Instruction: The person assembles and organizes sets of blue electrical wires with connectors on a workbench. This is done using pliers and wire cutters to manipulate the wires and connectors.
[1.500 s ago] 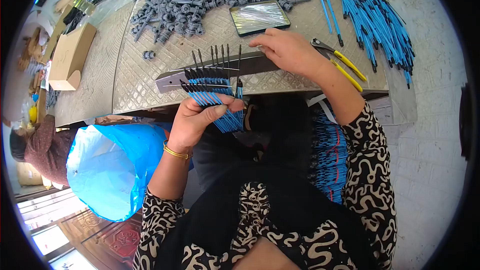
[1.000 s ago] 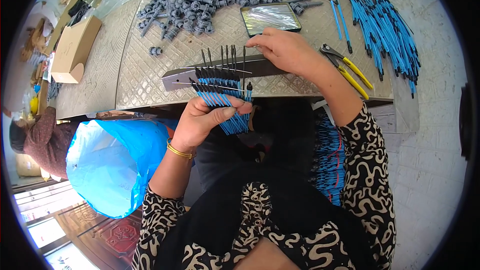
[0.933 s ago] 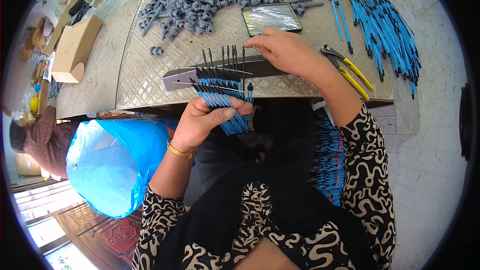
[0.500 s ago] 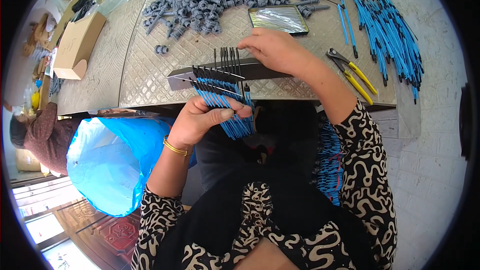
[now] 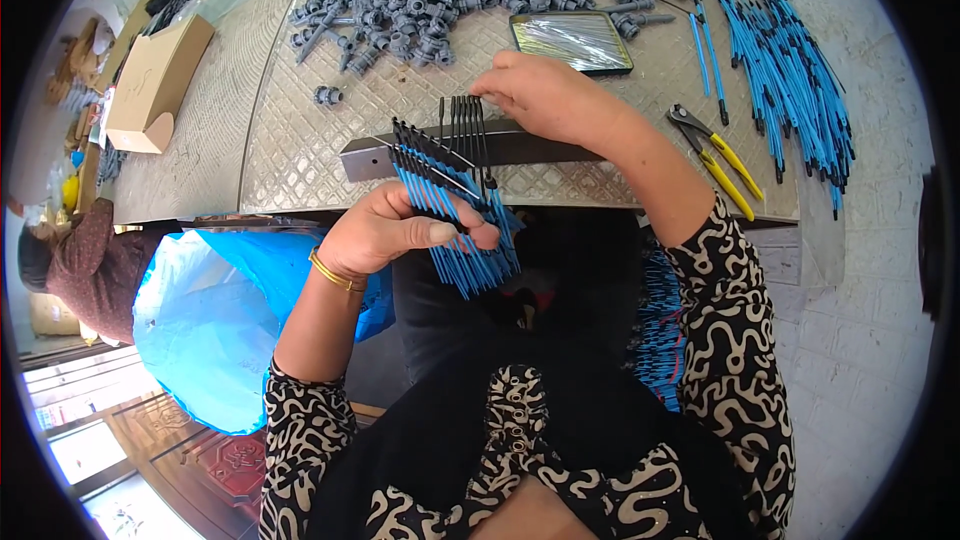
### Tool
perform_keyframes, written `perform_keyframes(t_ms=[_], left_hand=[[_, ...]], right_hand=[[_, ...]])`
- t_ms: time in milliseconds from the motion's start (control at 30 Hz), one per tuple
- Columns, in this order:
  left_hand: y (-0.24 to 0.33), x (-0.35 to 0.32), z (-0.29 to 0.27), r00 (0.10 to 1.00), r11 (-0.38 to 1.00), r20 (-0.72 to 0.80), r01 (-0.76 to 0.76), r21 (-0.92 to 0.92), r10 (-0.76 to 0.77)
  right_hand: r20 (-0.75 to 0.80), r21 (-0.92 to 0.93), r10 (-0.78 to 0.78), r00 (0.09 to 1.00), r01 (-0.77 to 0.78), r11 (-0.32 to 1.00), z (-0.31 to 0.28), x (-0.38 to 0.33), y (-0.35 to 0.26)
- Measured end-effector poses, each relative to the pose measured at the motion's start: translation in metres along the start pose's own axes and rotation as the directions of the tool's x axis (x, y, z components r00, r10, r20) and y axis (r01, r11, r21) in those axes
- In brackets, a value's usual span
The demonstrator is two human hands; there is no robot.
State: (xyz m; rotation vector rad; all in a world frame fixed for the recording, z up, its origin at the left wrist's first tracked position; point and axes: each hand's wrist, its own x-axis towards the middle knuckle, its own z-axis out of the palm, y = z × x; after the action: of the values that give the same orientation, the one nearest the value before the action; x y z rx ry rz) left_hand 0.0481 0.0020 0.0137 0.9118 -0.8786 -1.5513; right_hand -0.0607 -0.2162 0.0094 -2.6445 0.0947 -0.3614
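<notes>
Worktop (image 5: 300,155): tan, cross-hatched surface, seam running near-to-far toward the left; smoother panel beyond it. Left hand (image 5: 385,230) is at the near edge, closed around a bundle of blue sticks (image 5: 455,265). Bundle straddles that edge in view: black tips over the top, lower ends over the lap. Thin metal rods cross it. Right hand (image 5: 535,95) is above the metal bar (image 5: 545,147), thumb and fingers drawn together beside the upright black pins (image 5: 465,112); can't tell if it grips one. Bar lies along the near edge, behind the bundle.

Pliers (image 5: 737,166), yellow handles, sit open by the near right corner. Loose blue sticks (image 5: 788,90) heap along the right edge, some tips past it; two more (image 5: 710,55) lie just left of the heap. Shallow tray (image 5: 620,71) of silver pins is behind the right hand. Grey fittings (image 5: 430,0) pile toward the far edge; one single fitting (image 5: 327,95) is apart, nearer the bar. Cardboard box (image 5: 160,85) sits toward the left edge.

Room: blue bag (image 5: 210,325), mouth open, below the near edge at left. Person (image 5: 95,265) in a dark top beyond it. Carved wooden door (image 5: 240,465), lower left. Pale floor (image 5: 870,280) at right. More blue sticks (image 5: 658,330) stacked below the near edge, beside the right sleeve.
</notes>
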Motion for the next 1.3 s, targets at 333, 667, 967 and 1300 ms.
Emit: perform_keyframes(t_ms=[333, 667, 967, 1300], left_hand=[[-0.002, 0.0, 0.001, 1.0, 1.0, -0.002, 0.002, 0.017, -0.002], [-0.003, -0.007, -0.002, 0.998, 0.998, -0.019, -0.056, -0.019, 0.056], [-0.003, -0.004, -0.006, 0.995, 1.0, 0.097, -0.031, -0.002, 0.031], [0.003, -0.078, 0.076, 0.94, 0.86, 0.034, 0.295, 0.416, -0.339]], right_hand=[[0.214, 0.401, 0.215, 0.953, -0.287, 0.87, 0.019, 0.021, 0.0], [0.051, -0.082, -0.019, 0.998, 0.023, 0.996, -0.002, -0.001, -0.013], [0.452, -0.084, -0.34, 0.825, 0.419, 0.904, -0.033, 0.003, -0.011], [0.485, -0.382, -0.321, 0.813, 0.528, 0.759, -0.016, -0.073, -0.106]])
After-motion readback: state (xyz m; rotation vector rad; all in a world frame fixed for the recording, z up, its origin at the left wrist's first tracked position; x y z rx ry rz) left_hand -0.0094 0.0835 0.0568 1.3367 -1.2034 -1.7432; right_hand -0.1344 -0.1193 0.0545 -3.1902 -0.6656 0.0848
